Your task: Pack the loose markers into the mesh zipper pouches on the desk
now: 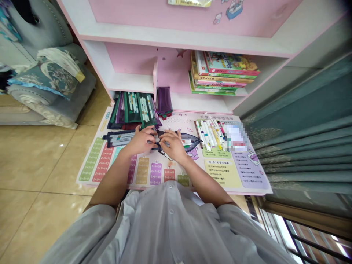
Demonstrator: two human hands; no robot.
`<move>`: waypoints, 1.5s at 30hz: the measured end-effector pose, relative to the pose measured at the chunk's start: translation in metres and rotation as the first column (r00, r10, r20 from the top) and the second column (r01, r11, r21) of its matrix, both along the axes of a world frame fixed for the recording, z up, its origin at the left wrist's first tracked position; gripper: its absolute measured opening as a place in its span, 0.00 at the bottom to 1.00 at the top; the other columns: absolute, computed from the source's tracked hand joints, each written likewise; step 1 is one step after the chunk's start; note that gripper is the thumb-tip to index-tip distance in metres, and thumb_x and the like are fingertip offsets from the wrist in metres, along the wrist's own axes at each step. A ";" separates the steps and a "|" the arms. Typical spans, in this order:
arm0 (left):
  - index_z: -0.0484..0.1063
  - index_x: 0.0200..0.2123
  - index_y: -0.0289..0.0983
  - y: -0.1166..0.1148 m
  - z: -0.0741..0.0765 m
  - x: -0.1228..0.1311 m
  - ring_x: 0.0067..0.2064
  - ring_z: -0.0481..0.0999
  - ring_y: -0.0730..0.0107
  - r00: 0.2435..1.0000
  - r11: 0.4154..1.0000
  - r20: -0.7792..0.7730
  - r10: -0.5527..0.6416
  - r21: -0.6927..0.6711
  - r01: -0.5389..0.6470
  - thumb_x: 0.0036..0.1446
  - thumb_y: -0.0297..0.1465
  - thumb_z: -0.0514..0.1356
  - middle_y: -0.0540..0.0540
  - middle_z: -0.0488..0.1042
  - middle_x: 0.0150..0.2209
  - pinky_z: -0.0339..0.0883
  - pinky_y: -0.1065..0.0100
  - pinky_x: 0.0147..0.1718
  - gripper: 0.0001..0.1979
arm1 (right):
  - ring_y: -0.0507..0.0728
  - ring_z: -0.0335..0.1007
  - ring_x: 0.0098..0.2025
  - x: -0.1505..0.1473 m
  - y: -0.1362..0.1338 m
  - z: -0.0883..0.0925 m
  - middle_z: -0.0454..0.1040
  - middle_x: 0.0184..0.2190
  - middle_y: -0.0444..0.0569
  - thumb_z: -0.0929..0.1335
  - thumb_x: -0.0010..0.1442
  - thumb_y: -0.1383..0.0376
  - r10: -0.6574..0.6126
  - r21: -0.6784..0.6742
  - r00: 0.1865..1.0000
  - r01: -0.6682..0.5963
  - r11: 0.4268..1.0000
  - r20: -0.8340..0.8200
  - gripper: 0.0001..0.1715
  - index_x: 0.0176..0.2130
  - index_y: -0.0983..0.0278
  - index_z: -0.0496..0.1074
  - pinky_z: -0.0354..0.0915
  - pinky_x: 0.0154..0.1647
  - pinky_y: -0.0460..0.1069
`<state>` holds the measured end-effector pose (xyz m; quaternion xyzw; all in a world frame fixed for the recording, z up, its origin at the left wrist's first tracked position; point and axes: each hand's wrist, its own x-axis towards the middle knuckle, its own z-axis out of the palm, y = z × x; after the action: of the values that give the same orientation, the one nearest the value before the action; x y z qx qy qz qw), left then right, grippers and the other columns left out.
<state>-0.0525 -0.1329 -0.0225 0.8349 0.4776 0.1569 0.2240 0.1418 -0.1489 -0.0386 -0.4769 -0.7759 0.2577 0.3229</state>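
Observation:
Dark blue mesh pencil pouches with markers inside lie across the desk mat; I cannot tell whether the left length (118, 139) and the right length (194, 141) are one pouch or two. My left hand (141, 140) rests over the middle, fingers bent and gripping the mesh edge. Close beside it, my right hand (172, 144) has its fingers curled on the dark edge of the right length, which bulges open toward a pointed end. The fingertips nearly meet, and what lies right under them is partly hidden.
Several filled mesh pouches (133, 110) are stacked at the back left, beside folded purple pouches (165, 99). Loose markers (210, 132) lie on the right of the printed desk mat (189, 172). Books (222, 73) fill part of the pink shelf. A curtain (308, 128) hangs at right.

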 end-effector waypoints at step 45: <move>0.74 0.22 0.38 0.001 0.004 -0.005 0.66 0.60 0.48 1.000 1.000 -0.021 -0.006 0.013 0.006 0.53 0.34 0.64 0.46 0.75 0.53 0.36 0.32 0.62 0.10 | 0.64 0.65 0.62 0.016 0.005 -0.002 0.80 0.43 0.45 0.65 0.57 0.66 -0.025 0.001 0.999 0.025 1.000 0.026 0.10 0.24 0.60 0.68 0.31 0.67 0.74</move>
<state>-0.0576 -0.1315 -0.0188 0.8394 0.4763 0.1506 0.2141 0.1574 -0.1439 -0.0410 -0.4897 -0.7741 0.2471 0.3161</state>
